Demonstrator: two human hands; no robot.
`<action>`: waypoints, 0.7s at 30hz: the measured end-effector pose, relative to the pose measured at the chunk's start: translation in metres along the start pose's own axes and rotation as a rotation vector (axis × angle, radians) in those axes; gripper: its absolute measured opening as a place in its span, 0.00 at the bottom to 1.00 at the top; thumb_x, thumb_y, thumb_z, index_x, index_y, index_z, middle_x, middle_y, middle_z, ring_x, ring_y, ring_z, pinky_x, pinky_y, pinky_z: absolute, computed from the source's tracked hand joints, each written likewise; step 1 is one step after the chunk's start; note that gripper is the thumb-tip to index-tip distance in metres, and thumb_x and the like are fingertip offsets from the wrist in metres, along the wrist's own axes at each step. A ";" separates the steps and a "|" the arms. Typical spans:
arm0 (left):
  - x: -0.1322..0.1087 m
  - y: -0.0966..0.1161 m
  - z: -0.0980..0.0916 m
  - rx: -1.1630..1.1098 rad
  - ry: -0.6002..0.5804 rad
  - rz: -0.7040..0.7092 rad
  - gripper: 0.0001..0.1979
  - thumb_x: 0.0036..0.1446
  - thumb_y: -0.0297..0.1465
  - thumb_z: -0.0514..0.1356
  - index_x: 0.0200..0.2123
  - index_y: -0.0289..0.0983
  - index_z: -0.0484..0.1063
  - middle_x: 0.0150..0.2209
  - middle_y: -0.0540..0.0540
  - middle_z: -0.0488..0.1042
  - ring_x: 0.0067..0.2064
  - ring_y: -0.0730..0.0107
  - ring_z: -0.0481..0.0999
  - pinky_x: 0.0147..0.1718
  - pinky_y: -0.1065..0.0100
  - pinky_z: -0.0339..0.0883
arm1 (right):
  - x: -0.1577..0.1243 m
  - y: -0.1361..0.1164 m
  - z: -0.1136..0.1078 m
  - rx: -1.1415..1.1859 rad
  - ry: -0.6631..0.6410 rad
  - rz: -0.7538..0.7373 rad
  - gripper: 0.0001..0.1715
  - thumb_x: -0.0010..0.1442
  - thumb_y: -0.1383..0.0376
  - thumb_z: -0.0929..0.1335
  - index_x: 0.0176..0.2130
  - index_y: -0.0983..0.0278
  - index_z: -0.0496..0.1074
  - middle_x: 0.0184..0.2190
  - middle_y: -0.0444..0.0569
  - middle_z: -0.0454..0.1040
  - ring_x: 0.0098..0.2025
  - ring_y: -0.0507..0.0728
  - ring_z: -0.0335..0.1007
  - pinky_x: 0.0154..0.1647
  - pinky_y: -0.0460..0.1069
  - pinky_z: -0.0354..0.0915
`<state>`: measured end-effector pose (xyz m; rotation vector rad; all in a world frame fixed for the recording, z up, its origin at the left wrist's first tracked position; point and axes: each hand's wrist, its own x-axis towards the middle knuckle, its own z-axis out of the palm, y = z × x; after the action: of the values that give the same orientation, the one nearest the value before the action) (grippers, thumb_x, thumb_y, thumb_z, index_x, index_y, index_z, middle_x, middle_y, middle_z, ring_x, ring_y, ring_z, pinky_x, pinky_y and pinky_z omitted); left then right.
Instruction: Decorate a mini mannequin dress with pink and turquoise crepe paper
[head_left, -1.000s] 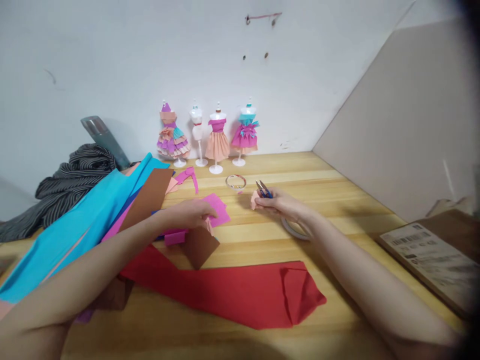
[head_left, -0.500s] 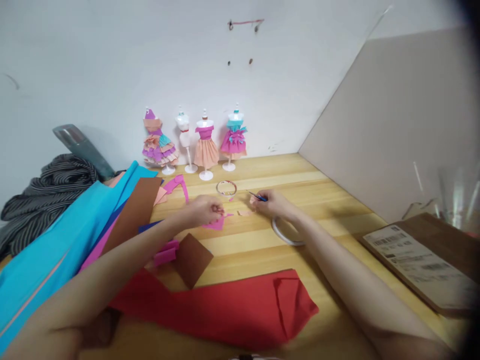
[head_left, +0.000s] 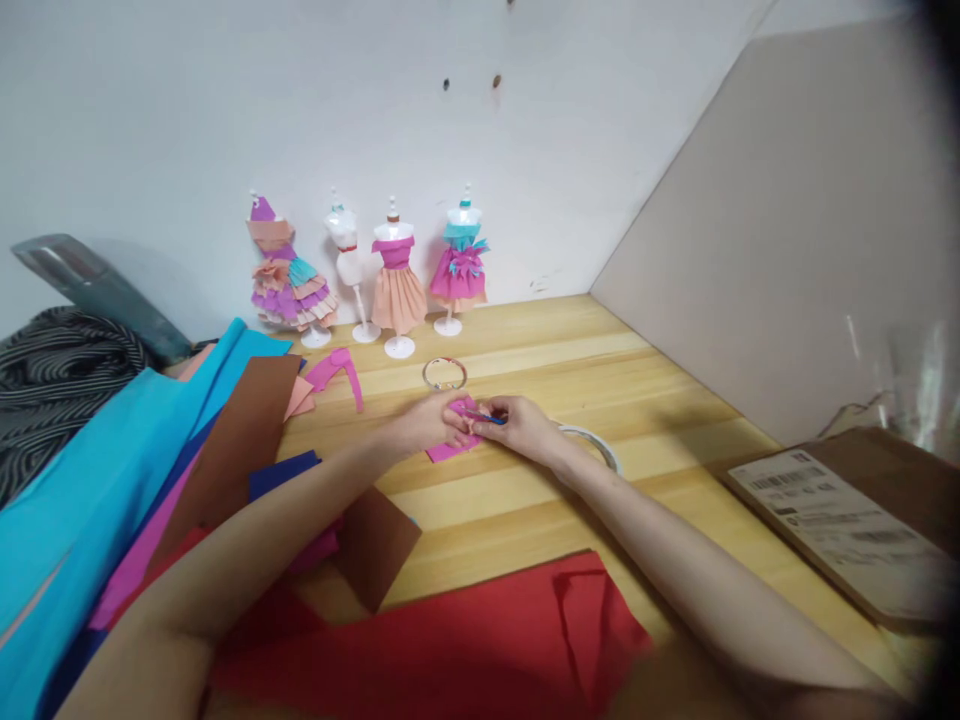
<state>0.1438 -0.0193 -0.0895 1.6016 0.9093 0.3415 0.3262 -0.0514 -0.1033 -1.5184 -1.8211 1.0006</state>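
Over the middle of the table, my left hand (head_left: 433,424) is closed on a small pink piece of crepe paper (head_left: 459,408). A further flat pink piece (head_left: 450,450) lies under these fingers. My right hand (head_left: 517,428), closed, grips a slim blue tool with a dark pointed end (head_left: 487,417). Its tip lies against the pink piece at my left fingers, and the two hands almost meet. Whether the tool is scissors or tweezers is too small to tell. A roll of white tape (head_left: 600,445) is partly hidden behind my right wrist.
Several small dress forms, one being a peach-skirted form (head_left: 399,295), stand along the wall. A patterned ring (head_left: 445,374) lies beyond my hands. Blue paper (head_left: 97,430), brown paper (head_left: 225,440) and red paper (head_left: 450,640) cover the left and front. A cardboard parcel (head_left: 847,510) lies right.
My hands have come together. The right hand moved left with the blue tool to the left hand, which now holds the pink piece up. The view has shifted slightly.
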 end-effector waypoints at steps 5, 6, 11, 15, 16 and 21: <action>-0.019 -0.001 -0.013 0.168 0.188 0.003 0.25 0.52 0.20 0.52 0.55 0.33 0.61 0.35 0.44 0.74 0.29 0.74 0.74 0.32 0.68 0.69 | 0.002 0.001 -0.001 -0.005 0.044 0.050 0.11 0.46 0.60 0.66 0.20 0.65 0.67 0.18 0.41 0.61 0.23 0.51 0.55 0.25 0.46 0.51; -0.023 -0.001 -0.015 0.246 0.262 0.013 0.22 0.53 0.21 0.52 0.53 0.34 0.64 0.35 0.44 0.74 0.30 0.72 0.74 0.33 0.67 0.69 | 0.002 0.002 -0.002 0.004 0.041 0.056 0.12 0.45 0.59 0.66 0.20 0.65 0.67 0.17 0.41 0.61 0.23 0.50 0.55 0.25 0.46 0.51; -0.036 0.000 -0.015 0.505 0.394 0.058 0.14 0.46 0.26 0.59 0.40 0.36 0.72 0.39 0.43 0.74 0.42 0.60 0.72 0.43 0.61 0.64 | 0.001 0.001 -0.001 0.034 0.061 0.059 0.11 0.45 0.59 0.65 0.23 0.66 0.70 0.18 0.41 0.62 0.23 0.50 0.56 0.26 0.45 0.52; -0.038 -0.003 -0.004 0.694 0.401 0.063 0.10 0.47 0.27 0.59 0.36 0.36 0.71 0.38 0.42 0.74 0.41 0.60 0.71 0.40 0.64 0.63 | 0.003 0.004 0.000 0.042 0.116 0.067 0.09 0.43 0.61 0.67 0.20 0.66 0.69 0.18 0.41 0.63 0.23 0.50 0.56 0.25 0.46 0.52; -0.037 -0.004 -0.003 0.698 0.400 0.059 0.08 0.47 0.26 0.58 0.34 0.36 0.71 0.36 0.43 0.73 0.39 0.62 0.71 0.37 0.65 0.62 | 0.004 0.006 -0.001 0.049 0.130 0.073 0.10 0.43 0.61 0.67 0.20 0.66 0.69 0.17 0.42 0.64 0.22 0.50 0.56 0.25 0.46 0.52; -0.039 -0.009 -0.015 0.711 0.315 0.065 0.05 0.44 0.24 0.56 0.19 0.36 0.64 0.21 0.50 0.66 0.27 0.70 0.65 0.26 0.69 0.51 | 0.006 0.012 -0.017 0.126 0.198 0.082 0.13 0.47 0.58 0.67 0.21 0.66 0.67 0.16 0.43 0.65 0.20 0.50 0.57 0.25 0.47 0.55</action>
<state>0.1054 -0.0364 -0.0842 2.2722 1.3148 0.3411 0.3451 -0.0416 -0.1041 -1.5663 -1.5421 0.9475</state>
